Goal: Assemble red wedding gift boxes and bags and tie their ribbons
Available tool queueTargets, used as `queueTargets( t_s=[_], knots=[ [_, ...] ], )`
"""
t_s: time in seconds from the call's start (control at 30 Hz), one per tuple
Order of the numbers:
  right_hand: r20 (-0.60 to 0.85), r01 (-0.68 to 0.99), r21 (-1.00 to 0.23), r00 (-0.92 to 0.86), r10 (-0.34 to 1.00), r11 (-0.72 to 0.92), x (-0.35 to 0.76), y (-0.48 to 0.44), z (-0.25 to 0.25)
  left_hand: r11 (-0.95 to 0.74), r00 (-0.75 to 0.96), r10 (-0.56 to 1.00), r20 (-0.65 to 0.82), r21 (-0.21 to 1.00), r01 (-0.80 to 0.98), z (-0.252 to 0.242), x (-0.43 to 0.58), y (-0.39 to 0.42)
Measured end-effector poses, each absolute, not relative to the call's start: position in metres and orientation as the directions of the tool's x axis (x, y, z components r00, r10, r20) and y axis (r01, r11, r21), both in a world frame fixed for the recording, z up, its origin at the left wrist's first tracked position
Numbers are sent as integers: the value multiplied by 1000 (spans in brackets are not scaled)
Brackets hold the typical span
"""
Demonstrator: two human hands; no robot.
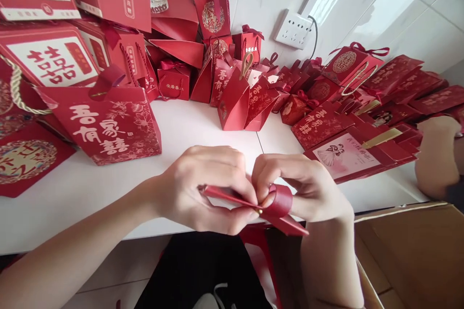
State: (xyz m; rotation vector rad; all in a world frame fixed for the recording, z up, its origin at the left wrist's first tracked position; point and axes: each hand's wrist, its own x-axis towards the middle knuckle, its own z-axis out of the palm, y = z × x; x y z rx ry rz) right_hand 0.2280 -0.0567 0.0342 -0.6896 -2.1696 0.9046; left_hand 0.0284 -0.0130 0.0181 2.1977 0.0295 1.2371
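Over the front edge of the white table (181,130), my left hand (213,188) pinches a folded red paper piece (290,226) between thumb and fingers. My right hand (299,186) is closed on a dark red ribbon loop (282,200) at the same spot, with its fingertips touching those of my left hand. A small gold bead or stud shows at the pinch point. The palms hide part of the red piece. Beyond my hands, a folded red gift box (234,101) with a tan loop handle stands upright.
A large red box (112,125) stands at the left, near stacked red boxes (54,63). Many red gift boxes (322,120) crowd the right side. A socket strip (294,29) is on the wall. An open cardboard box (416,246) and another person's arm (437,159) are at the right.
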Motion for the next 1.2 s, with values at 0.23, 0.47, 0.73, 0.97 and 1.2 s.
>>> queueTargets(
  t_s=[0.23, 0.47, 0.73, 0.97, 1.2],
  knots=[
    [389, -113, -921, -337, 857, 374, 189, -66, 19, -133, 708, 582, 399, 907, -401, 12, 22, -15],
    [404, 127, -883, -289, 868, 453, 171, -100, 24, -56, 693, 589, 415, 877, -477, -13, 19, -31],
    [341, 122, -907, -347, 874, 402, 176, -120, 27, -245, 707, 544, 452, 892, -381, -36, 26, -37],
    [713, 628, -542, -6, 701, 558, 194, -136, 23, -562, 661, 534, 527, 805, -188, 8, 10, -68],
    [877, 791, -360, 107, 468, 494, 208, -163, 2, -900, 553, 404, 729, 211, 381, 26, 12, -123]
  ],
)
